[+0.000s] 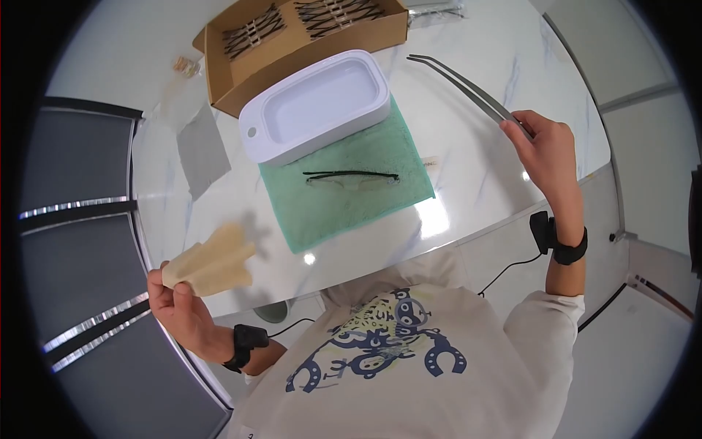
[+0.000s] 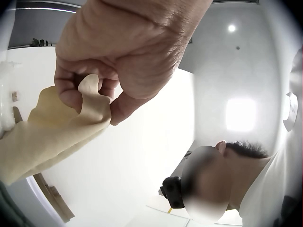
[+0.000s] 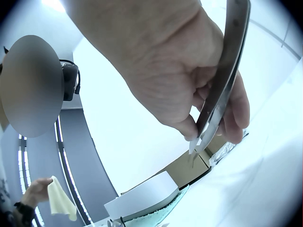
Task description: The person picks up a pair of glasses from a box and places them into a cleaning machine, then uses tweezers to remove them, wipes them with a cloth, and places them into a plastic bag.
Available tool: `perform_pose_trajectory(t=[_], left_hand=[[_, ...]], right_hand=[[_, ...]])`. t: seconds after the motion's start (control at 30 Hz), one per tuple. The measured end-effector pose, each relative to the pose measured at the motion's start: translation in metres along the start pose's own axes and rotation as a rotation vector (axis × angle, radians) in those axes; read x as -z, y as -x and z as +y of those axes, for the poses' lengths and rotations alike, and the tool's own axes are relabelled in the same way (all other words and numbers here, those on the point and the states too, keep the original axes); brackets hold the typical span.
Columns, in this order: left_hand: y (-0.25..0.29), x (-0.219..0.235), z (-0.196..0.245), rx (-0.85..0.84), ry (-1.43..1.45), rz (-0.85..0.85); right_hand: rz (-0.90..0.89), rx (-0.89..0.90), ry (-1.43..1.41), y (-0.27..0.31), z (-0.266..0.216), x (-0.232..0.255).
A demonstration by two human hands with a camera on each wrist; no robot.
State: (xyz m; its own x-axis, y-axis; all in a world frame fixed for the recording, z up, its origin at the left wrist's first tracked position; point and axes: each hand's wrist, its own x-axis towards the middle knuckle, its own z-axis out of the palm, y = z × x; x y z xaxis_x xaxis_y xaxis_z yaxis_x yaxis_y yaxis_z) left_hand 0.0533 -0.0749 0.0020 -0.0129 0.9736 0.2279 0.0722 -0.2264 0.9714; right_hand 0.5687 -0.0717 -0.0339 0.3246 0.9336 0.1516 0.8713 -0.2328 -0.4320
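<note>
In the head view my left hand (image 1: 179, 311) pinches a pale yellow cloth (image 1: 212, 263) by one end, off the table's front left side. The left wrist view shows the cloth (image 2: 57, 142) folded between thumb and fingers. My right hand (image 1: 550, 154) grips long metal tweezers (image 1: 464, 88) near their rear end; their tips stay slightly apart, pointing up and left over the table. Between the hands, a pair of glasses (image 1: 352, 174) with dark temples lies on a green towel (image 1: 300, 216). Behind the glasses, a white oblong tub (image 1: 336, 132) stands partly on the towel.
A cardboard box (image 1: 311, 55) holding several bundled dark-armed glasses stands behind the tub. Left of the tub lie a grey cloth (image 1: 203, 150) and a small corked bottle (image 1: 186, 67). A clear plastic packet (image 1: 435, 13) sits at the back of the marbled table (image 1: 482, 168).
</note>
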Motion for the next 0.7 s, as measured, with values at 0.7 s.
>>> perform_pose_trajectory(t=[0.7], left_hand=[[-0.003,0.000,0.003,-0.007,0.027,-0.059]], right_hand=[[-0.114,-0.017,0.042,-0.001,-0.025,-0.033]])
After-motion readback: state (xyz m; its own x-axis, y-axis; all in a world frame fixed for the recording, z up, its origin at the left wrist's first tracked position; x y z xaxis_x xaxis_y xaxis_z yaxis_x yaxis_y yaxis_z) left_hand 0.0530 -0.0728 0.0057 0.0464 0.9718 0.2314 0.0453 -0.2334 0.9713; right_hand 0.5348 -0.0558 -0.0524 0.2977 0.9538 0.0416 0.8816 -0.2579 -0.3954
